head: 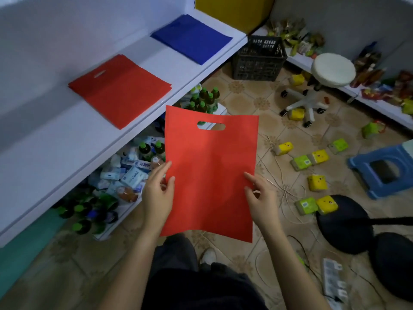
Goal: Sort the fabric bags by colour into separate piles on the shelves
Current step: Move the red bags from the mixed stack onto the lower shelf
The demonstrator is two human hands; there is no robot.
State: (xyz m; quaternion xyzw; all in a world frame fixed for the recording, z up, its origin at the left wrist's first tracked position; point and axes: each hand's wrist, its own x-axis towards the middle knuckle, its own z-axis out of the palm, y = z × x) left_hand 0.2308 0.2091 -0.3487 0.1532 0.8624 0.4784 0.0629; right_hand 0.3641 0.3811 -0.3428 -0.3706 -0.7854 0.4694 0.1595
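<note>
Two hands hold one flat red fabric bag [210, 173] with a handle slot; left hand [157, 194] and right hand [263, 199] fingers [251, 179] pinch its side edges.

Yellow block [232, 12] partly beyond top edge

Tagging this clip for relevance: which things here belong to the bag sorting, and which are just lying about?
Job: red bag, held by left hand and right hand; red pile; blue pile; shelf.
Lying about: crate, white stool, blue stool, bottles, packs, power strip.
</note>
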